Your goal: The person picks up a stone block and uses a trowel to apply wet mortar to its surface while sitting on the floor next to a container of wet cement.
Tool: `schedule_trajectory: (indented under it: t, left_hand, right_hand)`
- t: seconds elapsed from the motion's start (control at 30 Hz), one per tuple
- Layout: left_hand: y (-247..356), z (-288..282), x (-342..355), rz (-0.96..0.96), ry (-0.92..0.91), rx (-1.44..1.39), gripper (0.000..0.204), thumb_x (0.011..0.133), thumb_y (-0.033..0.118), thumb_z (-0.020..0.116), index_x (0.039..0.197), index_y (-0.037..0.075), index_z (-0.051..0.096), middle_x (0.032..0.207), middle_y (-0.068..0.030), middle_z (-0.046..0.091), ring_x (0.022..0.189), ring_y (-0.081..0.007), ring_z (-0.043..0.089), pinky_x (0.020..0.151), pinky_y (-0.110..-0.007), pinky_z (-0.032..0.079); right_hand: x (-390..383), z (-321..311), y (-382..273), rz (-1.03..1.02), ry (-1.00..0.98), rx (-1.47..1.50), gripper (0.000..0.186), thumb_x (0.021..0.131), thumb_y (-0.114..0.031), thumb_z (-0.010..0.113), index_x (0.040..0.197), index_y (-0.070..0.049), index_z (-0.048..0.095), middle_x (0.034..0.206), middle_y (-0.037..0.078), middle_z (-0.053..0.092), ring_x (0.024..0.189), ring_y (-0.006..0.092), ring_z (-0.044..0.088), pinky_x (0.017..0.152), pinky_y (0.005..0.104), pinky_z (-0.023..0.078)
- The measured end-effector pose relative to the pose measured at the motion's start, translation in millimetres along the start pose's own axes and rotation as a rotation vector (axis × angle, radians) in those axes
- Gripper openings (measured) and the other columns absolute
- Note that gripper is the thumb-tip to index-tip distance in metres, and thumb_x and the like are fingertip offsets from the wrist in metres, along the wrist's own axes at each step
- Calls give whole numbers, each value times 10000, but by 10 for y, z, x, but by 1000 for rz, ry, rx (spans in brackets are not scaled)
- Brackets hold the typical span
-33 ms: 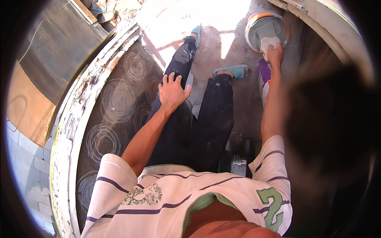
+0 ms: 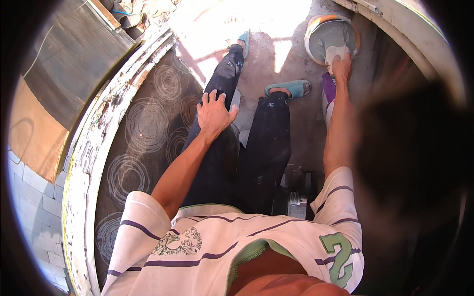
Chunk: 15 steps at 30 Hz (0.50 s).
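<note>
round pan of grey wet mortar, orange-rimmed, set on the concrete floor at the top right of the view, just inside a pale curved wall. in the pan, a flat pale trowel-like tool, smeared grey, lying on the mortar at its near edge. right hand reaching straight out to the pan, closed over the near end of that tool; fingers hidden from above, so the exact grip not clear. right forearm stretched long from the striped sleeve to the pan's rim. just beside the right wrist, a purple and white object on the floor, kind not readable.

left hand spread flat, fingers apart, resting on the left knee of dark paint-flecked trousers; nothing in it. both legs stretched forward, teal sandals on the feet, the left foot farther out in bright sunlight, the right one nearer and just left of the purple object. between the thighs and the right arm, a small dark metal block on the floor.

to the left, a dark curved surface marked with pale chalky circles, bounded by a chipped whitish rim. beyond that rim, brown and grey boards and pale tiling. at the bottom, a white shirt with purple stripes and green trim. right edge blurred by a dark out-of-focus shape.
</note>
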<state>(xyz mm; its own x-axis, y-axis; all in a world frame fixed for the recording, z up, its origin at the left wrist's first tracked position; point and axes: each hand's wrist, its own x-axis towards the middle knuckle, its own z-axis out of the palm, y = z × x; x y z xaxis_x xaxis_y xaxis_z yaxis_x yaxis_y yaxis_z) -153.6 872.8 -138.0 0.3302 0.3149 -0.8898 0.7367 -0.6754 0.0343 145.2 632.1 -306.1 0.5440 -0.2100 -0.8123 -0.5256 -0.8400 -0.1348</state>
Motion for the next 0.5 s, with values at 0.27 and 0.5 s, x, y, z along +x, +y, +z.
schedule_trajectory:
  t: [0.27,0.5]
  left_hand:
    - [35,87,3,4,11,9,574,797,437,611,1229,60,599,1389,-179,457,1312,-411,378,988,-568,371]
    - [60,51,13,6,-4,15,574,795,437,611,1225,57,601,1387,-179,460,1311,-409,380,993,-568,369]
  right_hand:
    - [171,7,308,-128,115,-218,552,852,-240,587,1370,-91,470,1200,257,611,1096,436,595,947,450,480]
    - [83,-85,168,-184,117,-156,528,868,-187,550,1378,-91,456,1090,274,645,890,419,672,781,464,539]
